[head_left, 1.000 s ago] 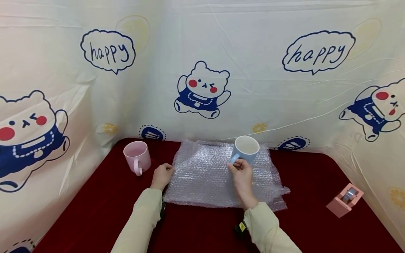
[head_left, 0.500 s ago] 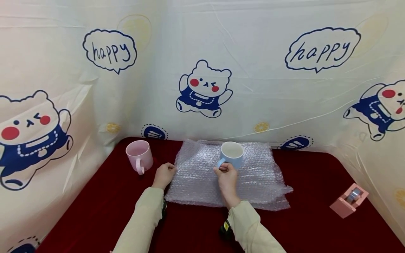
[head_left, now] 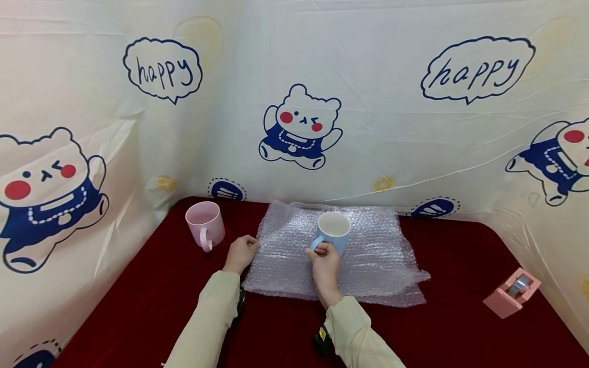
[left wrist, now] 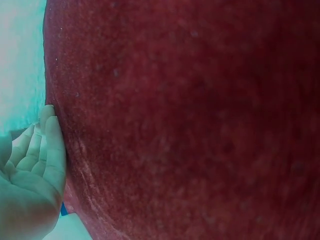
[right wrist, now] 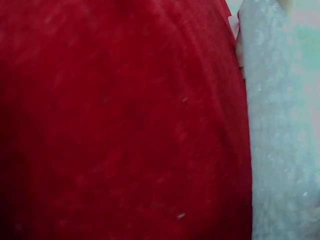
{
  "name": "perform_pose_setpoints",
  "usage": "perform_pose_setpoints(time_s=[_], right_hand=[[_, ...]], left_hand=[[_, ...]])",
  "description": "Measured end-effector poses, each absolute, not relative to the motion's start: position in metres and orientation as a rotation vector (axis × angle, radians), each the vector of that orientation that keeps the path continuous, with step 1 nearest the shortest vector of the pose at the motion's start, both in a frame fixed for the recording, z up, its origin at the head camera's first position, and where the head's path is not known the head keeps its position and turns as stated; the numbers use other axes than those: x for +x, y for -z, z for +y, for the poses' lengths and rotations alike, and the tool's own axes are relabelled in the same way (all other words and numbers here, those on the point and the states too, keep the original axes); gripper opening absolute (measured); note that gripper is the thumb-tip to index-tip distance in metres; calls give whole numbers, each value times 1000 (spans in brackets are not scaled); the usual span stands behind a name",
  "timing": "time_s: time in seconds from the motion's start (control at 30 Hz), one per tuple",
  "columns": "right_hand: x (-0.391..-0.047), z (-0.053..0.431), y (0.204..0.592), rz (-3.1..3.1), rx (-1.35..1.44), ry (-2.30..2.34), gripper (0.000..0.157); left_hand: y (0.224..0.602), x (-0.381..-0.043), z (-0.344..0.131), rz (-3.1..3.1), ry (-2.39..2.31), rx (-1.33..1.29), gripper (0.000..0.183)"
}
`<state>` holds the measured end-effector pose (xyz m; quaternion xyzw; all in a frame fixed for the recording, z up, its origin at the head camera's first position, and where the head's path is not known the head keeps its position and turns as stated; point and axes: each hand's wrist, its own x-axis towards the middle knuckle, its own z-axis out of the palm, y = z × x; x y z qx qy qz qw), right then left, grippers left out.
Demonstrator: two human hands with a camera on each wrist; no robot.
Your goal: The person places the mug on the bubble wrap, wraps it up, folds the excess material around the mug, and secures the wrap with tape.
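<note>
My right hand [head_left: 325, 271] pinches the handle of a light blue mug [head_left: 335, 239] with a pale inside. The mug stands upright over the middle of a sheet of bubble wrap [head_left: 285, 271] laid flat. At the sheet's left edge is my left hand [head_left: 241, 254], its fingertips right at the wrap. In the left wrist view, the left hand's fingers [left wrist: 56, 150] look fairly straight, with the palm partly showing. Mostly bubble wrap [right wrist: 280, 130] and red cloth fill the right wrist view; the mug does not show there.
A pink mug [head_left: 205, 224] stands upright left of the left hand. On the right side of the table is a pink tape dispenser [head_left: 512, 294]. Dark red cloth [head_left: 285, 337] covers the table, and a printed white curtain [head_left: 368, 133] hangs behind it.
My right hand has carried the blue mug left and a little toward me, lowering it over the bubble wrap. The left hand stays at the sheet's left edge. The view has shifted slightly.
</note>
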<state>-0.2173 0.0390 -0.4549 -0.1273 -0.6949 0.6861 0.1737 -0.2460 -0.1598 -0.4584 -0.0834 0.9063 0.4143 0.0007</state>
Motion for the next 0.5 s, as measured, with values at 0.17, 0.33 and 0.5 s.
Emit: perform_pose_setpoints(time_s=[0.17,0.33,0.5], right_hand=[[-218,40,459,-1973,-386,-1926,21],[-218,40,459,-1972,-400,-1941,21],[-217,41,456,-2007,-414,-1945,20]], left_hand=[[459,-246,-160,2847,-1296,-257,23],[460,-248,-161,2846,-1294,-248,23],[461,-250,-161,2835,-1299,-249,24]])
